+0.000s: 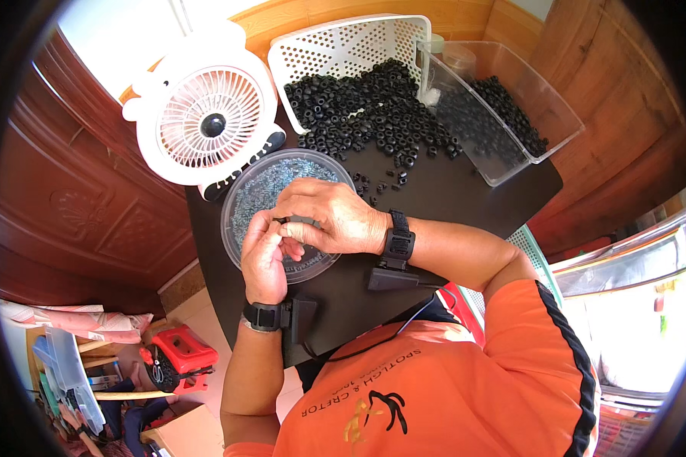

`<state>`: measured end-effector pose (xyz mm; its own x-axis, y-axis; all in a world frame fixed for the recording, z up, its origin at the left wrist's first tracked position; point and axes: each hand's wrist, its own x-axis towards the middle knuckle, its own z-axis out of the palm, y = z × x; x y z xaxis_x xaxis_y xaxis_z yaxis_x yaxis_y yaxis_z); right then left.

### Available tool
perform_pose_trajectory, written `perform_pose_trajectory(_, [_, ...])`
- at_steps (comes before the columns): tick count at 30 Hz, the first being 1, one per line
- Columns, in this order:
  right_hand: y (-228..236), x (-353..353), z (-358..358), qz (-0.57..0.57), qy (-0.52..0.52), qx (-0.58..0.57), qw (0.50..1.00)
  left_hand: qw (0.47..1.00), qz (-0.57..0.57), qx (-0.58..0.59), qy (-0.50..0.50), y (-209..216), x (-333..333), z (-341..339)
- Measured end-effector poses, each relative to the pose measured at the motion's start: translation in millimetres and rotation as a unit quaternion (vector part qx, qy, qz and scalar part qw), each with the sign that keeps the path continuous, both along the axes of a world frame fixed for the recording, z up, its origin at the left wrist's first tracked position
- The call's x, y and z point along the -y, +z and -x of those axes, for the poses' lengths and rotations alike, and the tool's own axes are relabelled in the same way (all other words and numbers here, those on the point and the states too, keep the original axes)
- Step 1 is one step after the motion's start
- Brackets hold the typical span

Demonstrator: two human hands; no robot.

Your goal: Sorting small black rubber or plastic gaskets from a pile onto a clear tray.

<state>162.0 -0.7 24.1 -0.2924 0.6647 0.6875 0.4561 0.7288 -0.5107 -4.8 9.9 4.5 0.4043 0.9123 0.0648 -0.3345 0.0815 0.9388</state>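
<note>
My left hand (264, 263) and my right hand (329, 215) meet over a round, clear tub (227, 215) of small bluish, see-through pieces. Between their pinched fingers is a small black part (284, 220), mostly covered, so its full shape is hidden. Both hands are closed on it, the right one reaching over from above the left. Just beyond my right hand, loose black ring-shaped parts (392, 126) lie heaped on the dark table (465, 199), spilling from a tipped white perforated basket (312, 49).
A white animal-shaped fan (213, 126) stands left of the tub. At the far right a clear plastic bin (545, 114) holds more black parts. Black devices are strapped to both wrists. Red-brown carved wood rises at left; a red plastic stool-like item (187, 354) is on the floor.
</note>
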Motion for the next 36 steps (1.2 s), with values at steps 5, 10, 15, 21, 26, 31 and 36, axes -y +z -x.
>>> perform_pose_trajectory(5, [17, -11, -30, -0.093, -0.083, 0.187, 0.975, 0.999, -0.042, -0.01, -0.012, -1, -1, 1])
perform_pose_trajectory(10, [24, -22, -92, 0.103, -0.27, 0.378, 0.88, 0.998, -0.052, -0.037, 0.011, 1, 0, 4])
perform_pose_trajectory(15, [20, -26, -121, 0.244, -0.235, 0.374, 0.864, 0.998, -0.049, -0.035, -0.014, 0, 0, 2])
perform_pose_trajectory(21, [2, -38, -124, 0.279, -0.21, 0.332, 0.876, 0.994, -0.098, -0.05, -0.017, 2, 2, 3])
perform_pose_trajectory(26, [7, -37, -80, 0.325, 0.003, -0.146, 0.934, 0.996, -0.071, -0.015, -0.06, 2, 4, 1])
perform_pose_trajectory(31, [8, -24, -32, 0.356, 0.143, -0.285, 0.879, 0.982, 0.032, 0.129, -0.137, -8, 1, 0])
perform_pose_trajectory(36, [-1, -17, -13, 0.331, 0.155, -0.307, 0.878, 0.986, 0.015, 0.119, -0.117, -8, 0, -1])
